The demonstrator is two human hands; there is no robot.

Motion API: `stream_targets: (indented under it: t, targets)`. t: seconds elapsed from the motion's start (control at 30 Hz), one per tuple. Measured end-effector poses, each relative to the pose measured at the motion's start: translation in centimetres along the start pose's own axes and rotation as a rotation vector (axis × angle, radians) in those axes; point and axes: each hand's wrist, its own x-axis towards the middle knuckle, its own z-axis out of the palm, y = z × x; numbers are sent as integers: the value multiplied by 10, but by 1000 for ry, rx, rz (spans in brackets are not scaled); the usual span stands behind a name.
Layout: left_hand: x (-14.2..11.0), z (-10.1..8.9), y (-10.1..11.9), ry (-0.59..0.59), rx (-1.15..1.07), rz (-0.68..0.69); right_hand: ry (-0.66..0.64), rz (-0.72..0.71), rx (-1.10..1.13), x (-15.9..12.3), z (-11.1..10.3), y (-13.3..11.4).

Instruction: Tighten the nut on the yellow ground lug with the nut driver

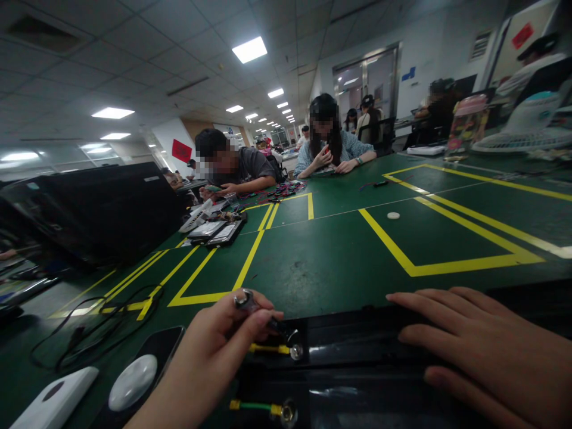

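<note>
My left hand (pixel 210 351) is closed around a small silver wrench (pixel 245 300), its open jaw sticking up past the fingers. The wrench's lower end reaches down to a bolt (pixel 296 352) that fixes a yellow-ended wire lug (pixel 270 348) to a long black panel (pixel 357 339). Nearer to me, a second bolt (pixel 288 412) holds a green wire (pixel 254 407) with yellow ends. Across the panel's right side my right hand (pixel 487 345) lies with fingers spread, holding nothing. Part of the wrench is hidden by the left fingers.
On the left are a black cable (pixel 111 333), a white mouse (pixel 133 382) and a white box-like device (pixel 56 399). Hard drives (pixel 227 233) sit farther off beside a large black object (pixel 93 214). A white disc (pixel 393 215) lies on the taped green table (pixel 308 268). Two people work opposite.
</note>
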Motion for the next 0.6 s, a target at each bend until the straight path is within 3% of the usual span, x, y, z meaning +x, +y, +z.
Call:
stream_targets:
  t: [0.1,0.3,0.43,0.6]
  targets:
    - [2,-4,-7,86,-167,-90,2,8,-7,-2,0,0]
    - [5,-8,11,-85,77,46,-101,-145,-174,-17,-5,19]
    - [8,-6,24,-108,146,90,-143,-224,-320,-21,-5,23]
    - [11,-4,20,-149,164,83,-132,-256,-368,-21,-6,20]
